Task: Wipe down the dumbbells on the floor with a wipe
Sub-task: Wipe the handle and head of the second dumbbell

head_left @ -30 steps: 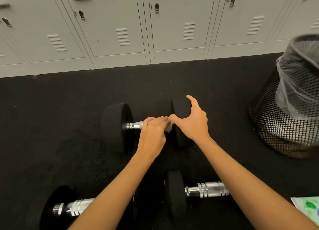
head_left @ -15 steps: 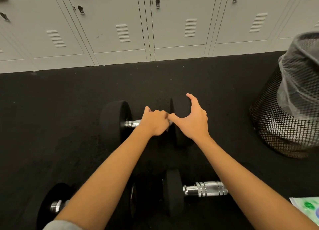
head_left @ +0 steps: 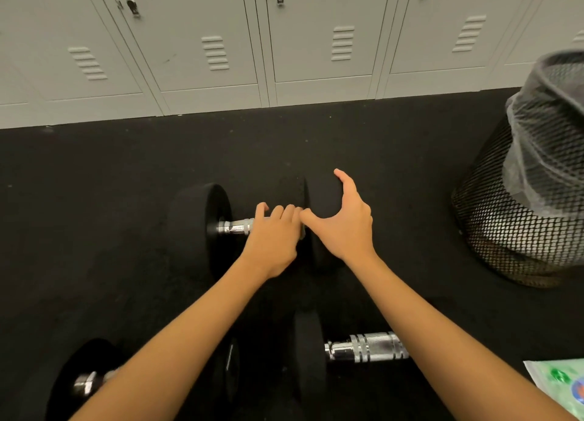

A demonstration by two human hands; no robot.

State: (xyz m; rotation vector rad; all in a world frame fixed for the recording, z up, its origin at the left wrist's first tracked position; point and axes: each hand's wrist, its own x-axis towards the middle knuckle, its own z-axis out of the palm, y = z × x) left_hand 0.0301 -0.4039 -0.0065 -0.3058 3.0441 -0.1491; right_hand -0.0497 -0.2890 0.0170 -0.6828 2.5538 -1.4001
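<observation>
1. Since half a second before, the left hand (head_left: 273,237) had barely shifted along the chrome handle (head_left: 235,226) of the far dumbbell (head_left: 197,228), its knuckles right up against the right-hand weight, so more bare chrome showed on the left.
2. Its fingers were curled round the handle; the wipe itself was hidden under them, so it could not be confirmed here.
3. The right hand (head_left: 346,223) cupped the right-hand weight (head_left: 322,196), fingers bent over its top and thumb spread, steadying it.
4. Progress, as a judgement: the handle of the far dumbbell looked mid-wipe, its black ends not obviously done.
5. Left to do: the near-right dumbbell (head_left: 366,346) and the near-left dumbbell (head_left: 85,381), both lying untouched on the black floor (head_left: 94,199).
6. A mesh bin (head_left: 518,218) stood far right, a green wipe packet (head_left: 559,379) near right, grey lockers (head_left: 202,41) behind.
</observation>
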